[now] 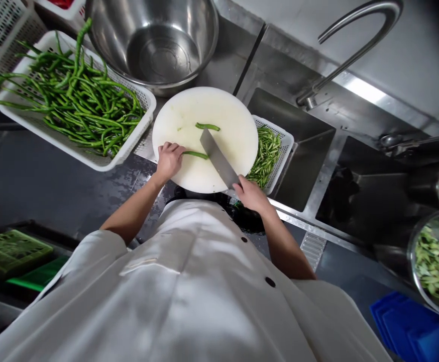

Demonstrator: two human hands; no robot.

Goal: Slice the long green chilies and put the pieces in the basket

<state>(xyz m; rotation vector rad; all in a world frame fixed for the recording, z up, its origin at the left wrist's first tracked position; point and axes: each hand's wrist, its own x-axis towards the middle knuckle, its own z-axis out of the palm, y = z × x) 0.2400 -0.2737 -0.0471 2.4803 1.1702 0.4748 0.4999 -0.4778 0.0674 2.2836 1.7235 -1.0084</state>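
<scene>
On the round white cutting board [182, 108], my left hand [170, 160] is closed around one end of a green bean [196, 154]. My right hand [251, 193] grips the handle of a cleaver [221, 161], whose broad blade slants across the board beside the bean's free end. Farther back on the board lies a separate short bean piece [207, 126]. To the right, partly under the board's edge, a white basket [288, 143] holds cut bean pieces [266, 151]. Long whole beans [84, 105] fill a larger white basket [149, 105] at the left.
A big steel bowl [159, 50] stands behind the board. Rightward are a sink basin [306, 171] and a curved faucet [355, 55]. A steel bowl of cut greens [430, 261] sits at far right, above blue plastic items [408, 327]. Green crates [14, 251] are at lower left.
</scene>
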